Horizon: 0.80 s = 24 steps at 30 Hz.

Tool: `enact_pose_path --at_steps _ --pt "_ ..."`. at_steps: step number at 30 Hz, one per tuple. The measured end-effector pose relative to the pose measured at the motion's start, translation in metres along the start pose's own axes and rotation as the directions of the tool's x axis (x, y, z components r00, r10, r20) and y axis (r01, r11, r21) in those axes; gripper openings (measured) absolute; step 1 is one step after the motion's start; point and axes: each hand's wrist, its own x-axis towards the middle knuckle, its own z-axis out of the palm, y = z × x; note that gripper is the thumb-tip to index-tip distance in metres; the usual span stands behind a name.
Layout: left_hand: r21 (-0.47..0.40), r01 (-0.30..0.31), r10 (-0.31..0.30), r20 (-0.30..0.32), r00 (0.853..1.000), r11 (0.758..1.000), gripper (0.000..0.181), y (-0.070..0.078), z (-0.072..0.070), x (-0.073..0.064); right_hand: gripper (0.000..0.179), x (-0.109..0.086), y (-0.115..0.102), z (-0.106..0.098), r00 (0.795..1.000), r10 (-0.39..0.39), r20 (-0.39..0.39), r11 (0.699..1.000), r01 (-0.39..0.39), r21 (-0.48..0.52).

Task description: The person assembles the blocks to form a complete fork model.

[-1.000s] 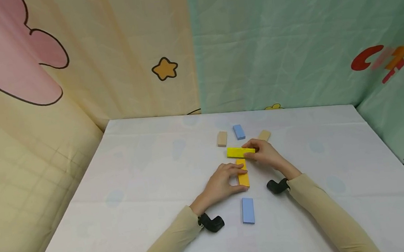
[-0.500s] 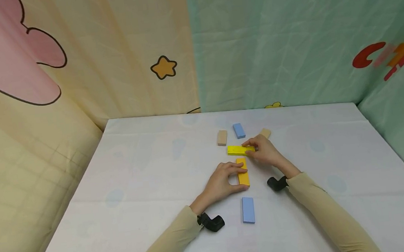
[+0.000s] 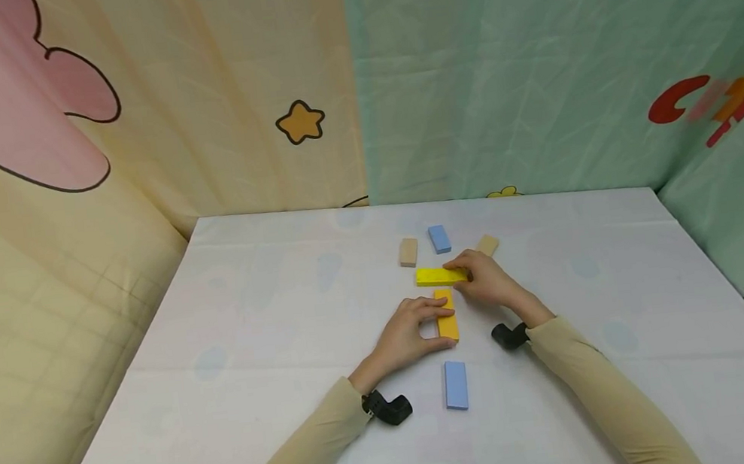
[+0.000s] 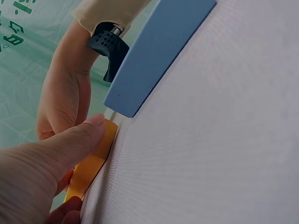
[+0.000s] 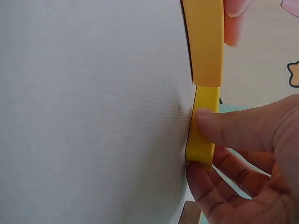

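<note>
Lying lengthwise on the white table, an orange-yellow block (image 3: 447, 326) is pinched by my left hand (image 3: 405, 337), thumb at the near end and fingers over the far part. My right hand (image 3: 488, 280) grips the right end of a bright yellow block (image 3: 434, 277), which lies crosswise just beyond the orange-yellow one. Together the two blocks form a T. In the right wrist view the thumb presses the side of the yellow block (image 5: 203, 135), and the orange-yellow block (image 5: 205, 44) stands right at it. A blue block (image 3: 455, 386) lies nearest me, apart from both hands.
Beyond the yellow block lie a tan block (image 3: 408, 252), a smaller blue block (image 3: 439, 239) and another tan block (image 3: 487, 245), partly hidden behind my right hand. Patterned curtains (image 3: 498, 75) enclose the table (image 3: 263, 425) at the back and sides.
My right hand has nudged the yellow block very slightly to the left over the last half second. My left hand stays in place on the orange-yellow block.
</note>
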Motion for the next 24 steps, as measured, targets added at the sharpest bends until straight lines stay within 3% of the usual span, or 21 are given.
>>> enact_pose_path --at_steps 7,24 --pt "0.006 -0.002 0.002 -0.003 1.0 1.0 0.047 -0.0026 0.0011 0.0002 0.035 0.0001 0.0013 0.0004 0.999 -0.05 0.017 0.999 0.05 0.016" --pt "-0.011 0.028 -0.028 -0.008 1.0 1.0 0.048 -0.0018 0.0017 0.0012 0.037 -0.0031 0.0006 0.0017 0.999 -0.046 0.014 0.999 0.046 0.021"
